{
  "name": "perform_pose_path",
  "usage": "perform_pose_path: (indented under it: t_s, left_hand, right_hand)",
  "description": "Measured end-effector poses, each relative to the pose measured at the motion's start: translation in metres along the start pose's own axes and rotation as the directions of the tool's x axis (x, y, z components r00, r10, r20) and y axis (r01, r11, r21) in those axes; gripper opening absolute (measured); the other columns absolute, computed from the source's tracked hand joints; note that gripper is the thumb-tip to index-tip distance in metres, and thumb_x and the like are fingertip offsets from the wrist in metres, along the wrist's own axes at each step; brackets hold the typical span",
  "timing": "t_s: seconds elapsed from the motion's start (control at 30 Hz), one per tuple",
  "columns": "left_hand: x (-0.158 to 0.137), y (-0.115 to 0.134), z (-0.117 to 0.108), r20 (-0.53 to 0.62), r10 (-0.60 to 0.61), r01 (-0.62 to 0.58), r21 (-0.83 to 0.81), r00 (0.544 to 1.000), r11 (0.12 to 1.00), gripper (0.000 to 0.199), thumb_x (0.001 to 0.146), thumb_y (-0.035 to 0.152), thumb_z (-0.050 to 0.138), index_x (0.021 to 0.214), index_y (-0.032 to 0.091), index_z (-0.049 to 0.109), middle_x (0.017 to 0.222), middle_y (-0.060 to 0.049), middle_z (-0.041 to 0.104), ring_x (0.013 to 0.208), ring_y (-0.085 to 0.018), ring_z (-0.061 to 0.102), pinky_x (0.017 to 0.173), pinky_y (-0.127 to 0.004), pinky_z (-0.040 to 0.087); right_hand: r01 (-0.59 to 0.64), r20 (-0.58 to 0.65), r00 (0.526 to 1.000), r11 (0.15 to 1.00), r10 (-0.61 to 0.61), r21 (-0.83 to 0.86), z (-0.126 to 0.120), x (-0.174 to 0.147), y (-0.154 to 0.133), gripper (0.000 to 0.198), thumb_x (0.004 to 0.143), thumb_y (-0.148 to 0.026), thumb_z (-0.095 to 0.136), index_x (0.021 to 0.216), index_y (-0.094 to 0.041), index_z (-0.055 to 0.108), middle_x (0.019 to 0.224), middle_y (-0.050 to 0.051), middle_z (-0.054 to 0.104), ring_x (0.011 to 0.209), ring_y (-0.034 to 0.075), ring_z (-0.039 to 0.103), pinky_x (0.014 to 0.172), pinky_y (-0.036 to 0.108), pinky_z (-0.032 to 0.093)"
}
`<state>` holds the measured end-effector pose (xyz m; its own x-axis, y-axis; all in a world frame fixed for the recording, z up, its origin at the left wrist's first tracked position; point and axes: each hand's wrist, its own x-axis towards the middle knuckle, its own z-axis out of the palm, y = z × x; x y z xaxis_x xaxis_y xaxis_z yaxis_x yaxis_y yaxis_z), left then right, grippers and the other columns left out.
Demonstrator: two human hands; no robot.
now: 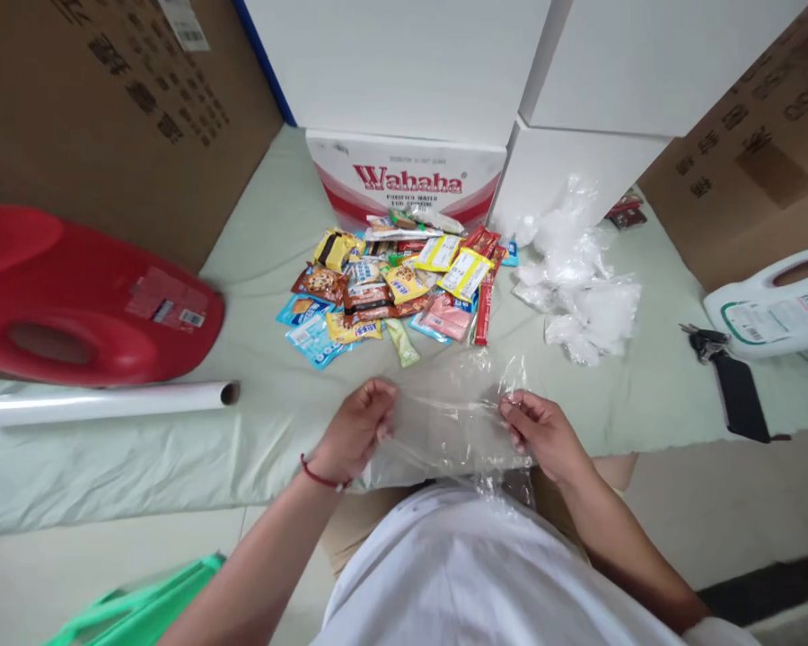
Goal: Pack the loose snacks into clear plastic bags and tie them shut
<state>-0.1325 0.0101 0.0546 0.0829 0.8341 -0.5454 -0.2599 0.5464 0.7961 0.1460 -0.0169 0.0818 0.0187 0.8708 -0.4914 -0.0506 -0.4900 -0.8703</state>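
A clear plastic bag (448, 417) is stretched between my two hands, above the front edge of the cloth-covered surface. My left hand (356, 426), with a red string bracelet at the wrist, is closed on the bag's left side. Thumb and fingers of my right hand (535, 431) pinch its right side. Just beyond the bag lies a pile of small wrapped snacks (397, 283) in yellow, brown, red, blue and pink packets. Right of the pile is a heap of crumpled clear plastic bags (575, 278).
A red jug (94, 296) and a white roll (108, 404) lie at the left. A Wahaha carton (410, 175) stands behind the snacks. At the right are a white bottle (774, 305), keys and a black case (737, 395). Cardboard boxes (108, 99) flank the surface.
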Motion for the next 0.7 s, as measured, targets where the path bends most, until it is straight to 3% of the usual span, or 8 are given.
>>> perform_pose_path:
  t_s: [0.1,0.27,0.33,0.4,0.47,0.5,0.6,0.7]
  left_hand:
    - [0.020,0.006,-0.013,-0.074,0.122,-0.109,0.168,0.990,0.980,0.038,0.074,0.049,0.086,0.081,0.021,0.062,0.051,0.010,0.045,0.039,-0.006,0.034,0.040,-0.019,0.023]
    - [0.054,0.026,-0.025,-0.155,0.423,-0.295,0.510,0.893,0.808,0.023,0.079,0.039,0.079,0.077,0.020,0.065,0.056,0.004,0.050,0.051,-0.012,0.041,0.051,-0.024,0.031]
    - [0.052,0.032,-0.021,-0.174,0.593,-0.332,0.690,0.787,0.643,0.018,0.081,0.036,0.074,0.084,0.020,0.066,0.072,-0.001,0.059,0.062,-0.017,0.050,0.063,-0.030,0.042]
    - [0.035,0.033,-0.008,-0.168,0.769,-0.332,0.830,0.616,0.448,0.018,0.084,0.034,0.068,0.094,0.019,0.065,0.093,-0.009,0.064,0.084,-0.025,0.059,0.083,-0.040,0.049]
    - [0.011,0.026,0.013,-0.091,0.885,-0.342,0.900,0.457,0.270,0.019,0.089,0.032,0.061,0.101,0.018,0.064,0.106,-0.015,0.065,0.107,-0.032,0.059,0.100,-0.049,0.045]
    - [-0.001,0.020,0.025,-0.021,0.906,-0.379,0.904,0.422,0.198,0.016,0.091,0.031,0.059,0.102,0.019,0.064,0.106,-0.014,0.066,0.109,-0.032,0.060,0.101,-0.049,0.045]
    - [-0.019,-0.002,0.059,0.310,0.791,-0.533,0.846,0.527,0.024,0.019,0.097,0.027,0.053,0.107,0.023,0.068,0.111,-0.013,0.072,0.113,-0.029,0.064,0.102,-0.047,0.046]
    - [-0.008,-0.023,0.070,0.382,0.629,-0.473,0.880,0.677,-0.026,0.039,0.101,0.034,0.049,0.131,0.016,0.067,0.142,-0.019,0.065,0.138,-0.035,0.055,0.118,-0.055,0.036]
  right_hand:
    - [0.007,-0.008,1.000,0.996,-0.008,-0.083,-0.002,0.016,0.011,0.054,0.070,-0.071,0.081,0.080,-0.021,0.063,0.059,-0.005,0.054,0.044,0.010,0.041,0.040,0.023,0.030]
    - [0.222,-0.065,0.963,0.906,-0.261,-0.359,-0.013,0.048,0.017,0.040,0.088,-0.060,0.066,0.079,-0.022,0.064,0.053,-0.005,0.050,0.051,0.013,0.045,0.053,0.026,0.037]
    - [0.225,-0.089,0.954,0.879,-0.286,-0.420,-0.017,0.056,0.017,0.038,0.090,-0.059,0.063,0.079,-0.023,0.064,0.052,-0.005,0.050,0.052,0.015,0.046,0.055,0.027,0.038]
    - [0.215,-0.109,0.951,0.871,-0.290,-0.442,-0.016,0.059,0.017,0.037,0.090,-0.059,0.061,0.080,-0.023,0.064,0.052,-0.005,0.051,0.051,0.016,0.047,0.055,0.027,0.037]
    - [0.211,-0.120,0.948,0.865,-0.295,-0.456,-0.013,0.059,0.018,0.038,0.090,-0.059,0.061,0.078,-0.023,0.062,0.051,-0.005,0.050,0.051,0.015,0.046,0.055,0.027,0.037]
    - [0.210,-0.118,0.948,0.863,-0.294,-0.460,-0.010,0.058,0.018,0.038,0.090,-0.059,0.061,0.077,-0.023,0.061,0.051,-0.005,0.050,0.050,0.015,0.046,0.055,0.027,0.037]
    - [0.208,-0.094,0.955,0.863,-0.281,-0.460,-0.004,0.055,0.018,0.038,0.091,-0.058,0.059,0.075,-0.023,0.059,0.051,-0.005,0.049,0.050,0.015,0.046,0.054,0.027,0.036]
    - [0.219,-0.079,0.955,0.856,-0.288,-0.468,-0.007,0.054,0.019,0.038,0.092,-0.057,0.059,0.078,-0.022,0.061,0.054,-0.005,0.050,0.051,0.014,0.047,0.055,0.027,0.036]
